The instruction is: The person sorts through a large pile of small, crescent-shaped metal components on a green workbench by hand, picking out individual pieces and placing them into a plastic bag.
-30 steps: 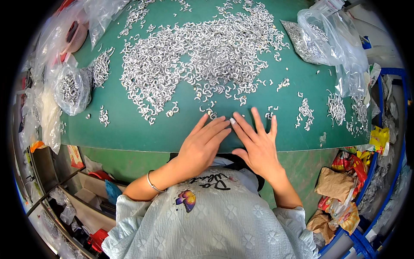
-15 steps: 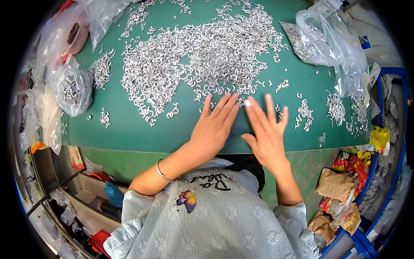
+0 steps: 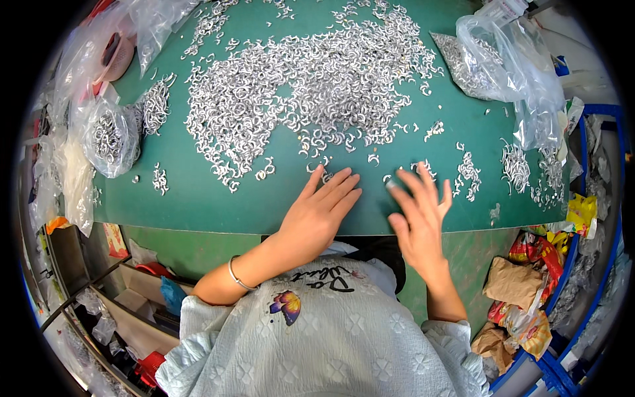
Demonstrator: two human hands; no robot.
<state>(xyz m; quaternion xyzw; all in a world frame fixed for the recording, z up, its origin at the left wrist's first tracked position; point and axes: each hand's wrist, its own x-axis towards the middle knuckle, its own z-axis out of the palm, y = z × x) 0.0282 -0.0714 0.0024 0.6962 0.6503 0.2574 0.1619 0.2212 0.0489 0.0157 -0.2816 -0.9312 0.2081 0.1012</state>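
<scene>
A wide heap of small silver curved metal pieces (image 3: 311,92) spreads over the green tabletop (image 3: 264,215). Just on the near side of the heap, my left hand (image 3: 322,206) lies with its fingers stretched out, a few loose pieces by its index fingertip. My right hand (image 3: 421,215) is to its right, fingers spread and slightly blurred, with nothing seen in them. A few of the curved pieces lie around its fingertips. Whether any piece is under either hand is hidden.
Clear plastic bags of the pieces stand at the left (image 3: 109,139) and far right (image 3: 473,63). Small piles (image 3: 468,175) dot the right side. A pink basket (image 3: 119,59) sits far left. Below the table are an open box (image 3: 142,311) and, at right, brown paper packaging (image 3: 512,281).
Both hands have drawn back toward me from the heap's near edge, the right also shifting slightly right. A few loose pieces now show between the heap and my fingers.
</scene>
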